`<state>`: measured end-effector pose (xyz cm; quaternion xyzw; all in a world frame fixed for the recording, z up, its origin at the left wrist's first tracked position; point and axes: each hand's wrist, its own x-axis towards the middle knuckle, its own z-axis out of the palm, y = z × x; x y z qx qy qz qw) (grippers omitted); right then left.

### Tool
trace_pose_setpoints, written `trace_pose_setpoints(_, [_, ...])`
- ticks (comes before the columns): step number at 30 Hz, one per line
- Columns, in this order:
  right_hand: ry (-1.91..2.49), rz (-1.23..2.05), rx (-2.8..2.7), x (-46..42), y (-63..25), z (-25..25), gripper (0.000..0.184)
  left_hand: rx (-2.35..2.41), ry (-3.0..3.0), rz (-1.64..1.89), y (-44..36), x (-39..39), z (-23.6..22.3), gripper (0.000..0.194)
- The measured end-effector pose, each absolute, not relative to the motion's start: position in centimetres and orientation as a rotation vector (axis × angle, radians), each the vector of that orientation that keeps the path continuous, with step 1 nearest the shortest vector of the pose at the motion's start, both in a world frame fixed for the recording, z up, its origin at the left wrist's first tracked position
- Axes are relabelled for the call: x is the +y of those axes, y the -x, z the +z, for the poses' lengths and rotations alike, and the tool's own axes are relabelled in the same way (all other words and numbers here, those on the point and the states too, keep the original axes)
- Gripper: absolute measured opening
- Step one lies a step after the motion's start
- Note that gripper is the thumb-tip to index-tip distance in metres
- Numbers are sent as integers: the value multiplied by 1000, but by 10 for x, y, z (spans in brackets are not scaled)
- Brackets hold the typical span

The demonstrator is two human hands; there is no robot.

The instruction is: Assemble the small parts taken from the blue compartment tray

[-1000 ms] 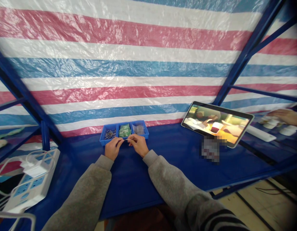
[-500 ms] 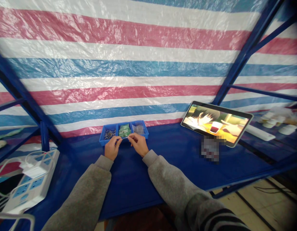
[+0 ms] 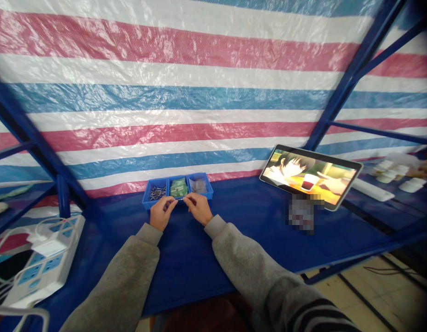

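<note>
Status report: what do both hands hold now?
Left hand and right hand pinch one thin pin between them. Blue tray just behind. Nothing between.

Left hand (image 3: 160,214): lower centre of frame, fingers curled, thumb and forefinger pinched together, tips pointing right. Right hand (image 3: 199,207): just right of it, likewise pinched, tips pointing left. Fingertips nearly meet. Both forearms in grey sleeves, converging from the lower edge.

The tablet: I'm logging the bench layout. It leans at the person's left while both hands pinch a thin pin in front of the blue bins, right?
Not quite. In the head view the tablet leans at the person's right. The rest stands: left hand and right hand pinch a thin pin in front of the blue bins.
</note>
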<state>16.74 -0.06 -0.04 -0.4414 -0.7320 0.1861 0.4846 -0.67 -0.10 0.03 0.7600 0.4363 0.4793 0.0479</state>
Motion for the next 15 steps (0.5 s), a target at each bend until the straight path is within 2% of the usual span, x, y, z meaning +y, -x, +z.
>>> trace_pose_setpoints(5, [1076,427,-1823,0,-166,-3,34,1286,-2213,1526,3,-6,5,21])
trace_pose_setpoints(15, [1115,420,-1792,4,-166,-6,35,1187,-2082,1437,1,-6,2,17])
